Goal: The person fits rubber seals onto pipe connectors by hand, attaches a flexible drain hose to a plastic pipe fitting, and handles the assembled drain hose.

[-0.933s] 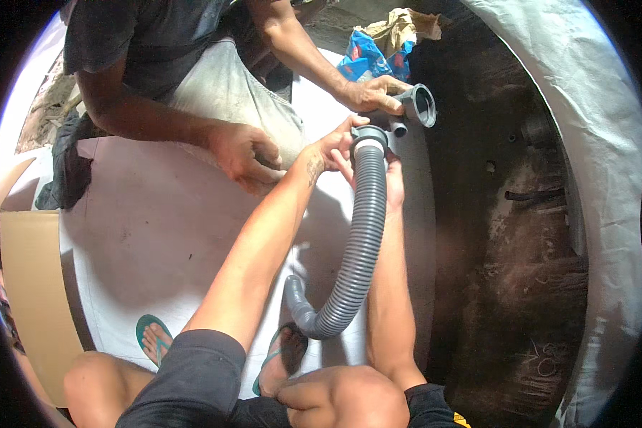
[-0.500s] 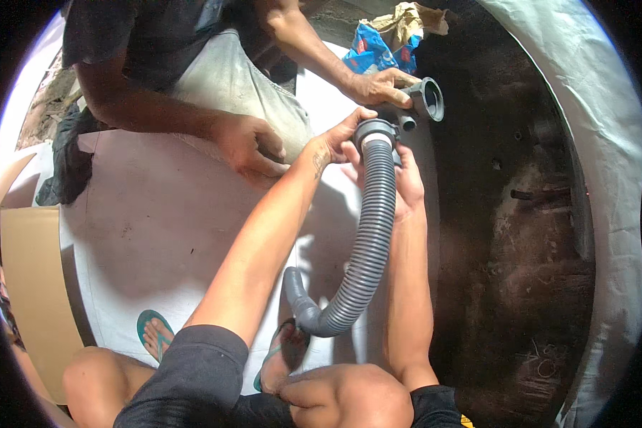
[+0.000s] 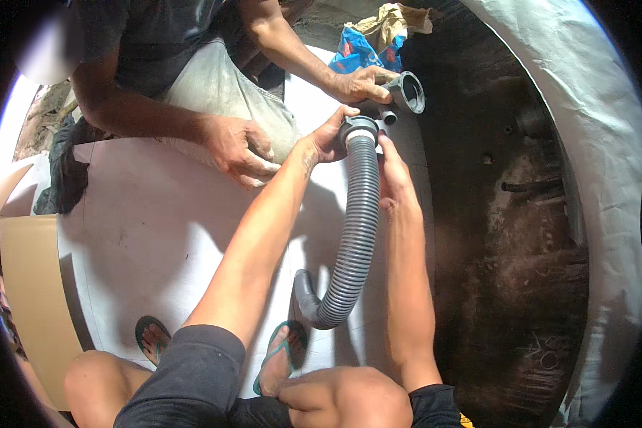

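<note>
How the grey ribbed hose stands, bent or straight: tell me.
Bent: the grey ribbed hose curves away from its collar, and its smooth end hooks back.

The left forearm [image 3: 253, 235] is stretched forward and slanted rightward, with dark markings borne near the left wrist [image 3: 309, 160]. The left hand [image 3: 327, 143] is curled into a grip, its thumb extended along the top and its other fingers mostly hidden. The right forearm [image 3: 410, 278] is held out nearly straight ahead. The right hand [image 3: 394, 171] is pointed forward, its fingers partly hidden, so their closure cannot be judged. The knees [image 3: 371, 396] are bent below.
</note>
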### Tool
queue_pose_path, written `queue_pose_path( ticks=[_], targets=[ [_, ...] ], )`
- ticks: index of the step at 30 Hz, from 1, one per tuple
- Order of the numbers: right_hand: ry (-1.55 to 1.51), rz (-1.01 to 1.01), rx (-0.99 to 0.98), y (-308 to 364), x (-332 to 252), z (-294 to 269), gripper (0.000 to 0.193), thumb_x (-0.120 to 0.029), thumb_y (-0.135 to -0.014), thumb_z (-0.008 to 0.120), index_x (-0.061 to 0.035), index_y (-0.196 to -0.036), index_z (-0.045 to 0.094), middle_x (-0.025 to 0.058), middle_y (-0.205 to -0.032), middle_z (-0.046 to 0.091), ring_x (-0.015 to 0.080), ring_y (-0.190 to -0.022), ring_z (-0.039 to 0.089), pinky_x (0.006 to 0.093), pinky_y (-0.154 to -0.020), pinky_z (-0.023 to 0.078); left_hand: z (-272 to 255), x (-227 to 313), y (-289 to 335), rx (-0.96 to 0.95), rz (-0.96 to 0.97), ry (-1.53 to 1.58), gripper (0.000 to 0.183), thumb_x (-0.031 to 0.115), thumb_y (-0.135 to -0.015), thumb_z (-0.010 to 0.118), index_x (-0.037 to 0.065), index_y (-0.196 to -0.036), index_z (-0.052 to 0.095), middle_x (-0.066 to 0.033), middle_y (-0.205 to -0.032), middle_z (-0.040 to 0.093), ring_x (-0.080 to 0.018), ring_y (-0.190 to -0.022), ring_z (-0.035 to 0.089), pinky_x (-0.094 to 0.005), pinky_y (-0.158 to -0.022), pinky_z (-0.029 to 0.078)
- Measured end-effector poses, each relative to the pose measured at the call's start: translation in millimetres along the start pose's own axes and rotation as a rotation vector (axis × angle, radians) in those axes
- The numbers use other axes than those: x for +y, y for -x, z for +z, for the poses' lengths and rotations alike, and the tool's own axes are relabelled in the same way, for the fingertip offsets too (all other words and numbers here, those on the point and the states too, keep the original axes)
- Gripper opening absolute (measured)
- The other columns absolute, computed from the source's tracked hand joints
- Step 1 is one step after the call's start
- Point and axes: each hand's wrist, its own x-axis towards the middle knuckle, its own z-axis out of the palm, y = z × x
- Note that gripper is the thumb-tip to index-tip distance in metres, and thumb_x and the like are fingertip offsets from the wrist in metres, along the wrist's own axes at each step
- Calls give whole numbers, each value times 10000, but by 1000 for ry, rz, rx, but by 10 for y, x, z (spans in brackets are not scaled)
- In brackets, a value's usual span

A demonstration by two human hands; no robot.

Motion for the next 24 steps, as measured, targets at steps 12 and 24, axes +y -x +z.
queue_pose_path(
  ticks=[12,24],
  targets=[
    [-575,95,-529,-105,123,186,596,-462,-970,290,28,-1207,532,211,-1040,635,328,-866,655,444,-720,565,-154,-21,88,94,-13,-213,475,536,-858,540,79,-944,641,-65,-876,669,-206,-829,648,-400,-814,523],
    [-746,127,-916,-222,410,-252,556,-377,-950,567,33,-1309,458,197,-1217,582,332,-1038,628,522,-867,556,-88,97,-240,129,-93,-155,507,598,-775,579,101,-691,633,-42,-631,637,-204,-620,635,-406,-674,543]
  ],
)
